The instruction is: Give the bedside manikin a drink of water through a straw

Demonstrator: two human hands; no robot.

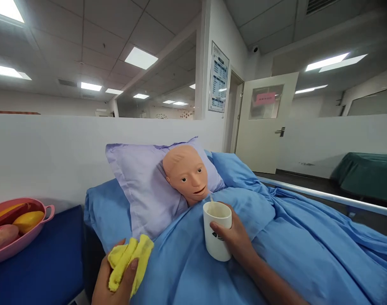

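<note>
A training manikin's head rests on a lilac pillow in a bed under a blue blanket. My right hand is wrapped round a white cup held just below the manikin's chin. A thin straw rises from the cup to the manikin's mouth. My left hand grips a folded yellow cloth low at the near edge of the bed, left of the cup.
A pink bowl with yellow and reddish fruit stands on a dark blue surface at the left. A metal bed rail runs along the right side. A white partition stands behind the bed; a door is at back right.
</note>
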